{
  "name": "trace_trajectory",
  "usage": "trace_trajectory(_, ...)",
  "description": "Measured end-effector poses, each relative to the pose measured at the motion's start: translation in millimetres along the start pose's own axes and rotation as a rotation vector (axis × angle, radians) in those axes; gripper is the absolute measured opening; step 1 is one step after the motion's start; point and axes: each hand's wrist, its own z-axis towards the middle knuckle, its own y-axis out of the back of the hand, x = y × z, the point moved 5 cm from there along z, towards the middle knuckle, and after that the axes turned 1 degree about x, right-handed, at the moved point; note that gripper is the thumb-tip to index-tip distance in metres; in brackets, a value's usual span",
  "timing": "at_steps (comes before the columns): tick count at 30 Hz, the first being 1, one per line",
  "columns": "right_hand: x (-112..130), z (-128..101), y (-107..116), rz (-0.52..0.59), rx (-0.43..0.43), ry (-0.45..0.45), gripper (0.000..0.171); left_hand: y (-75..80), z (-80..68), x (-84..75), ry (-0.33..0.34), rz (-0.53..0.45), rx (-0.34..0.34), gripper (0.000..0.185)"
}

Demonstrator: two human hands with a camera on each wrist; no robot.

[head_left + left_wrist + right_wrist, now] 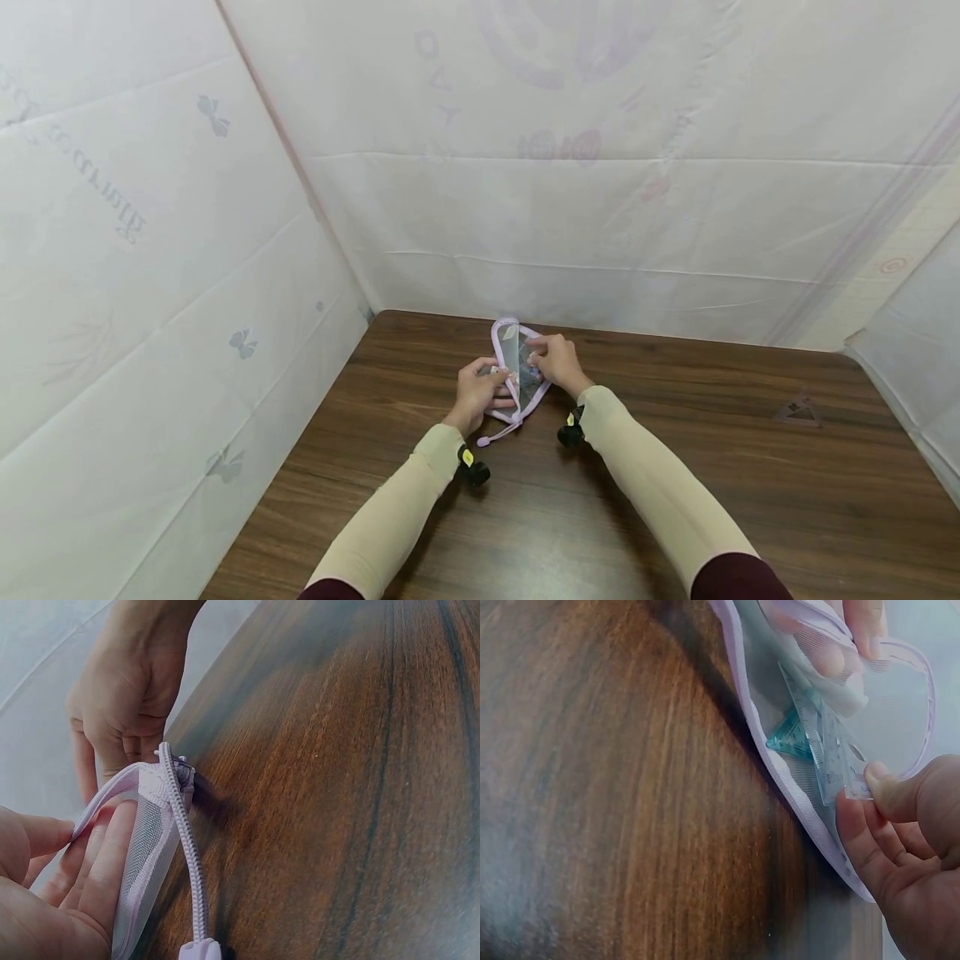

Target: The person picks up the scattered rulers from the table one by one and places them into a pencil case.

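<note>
A lilac mesh pouch (516, 367) stands on edge near the far side of the wooden table (675, 467), close to the white sheet (570, 225) behind. The left hand (478, 390) pinches its zipper edge (184, 847). The right hand (553, 360) grips a clear ruler (832, 761) half inside the pouch, beside a teal set square (789, 739).

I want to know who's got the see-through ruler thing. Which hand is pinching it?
The right hand. Its thumb and fingers pinch the clear ruler at the mesh pouch. The left hand only holds the pouch's lilac edge.
</note>
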Motion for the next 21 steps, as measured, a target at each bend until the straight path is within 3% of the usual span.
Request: trace_trajectory(21, 1.6, 1.0, -1.9, -0.06, 0.023, 0.03, 0.037, -0.6, -1.4, -0.7, 0.015, 0.035, -0.012, 0.024)
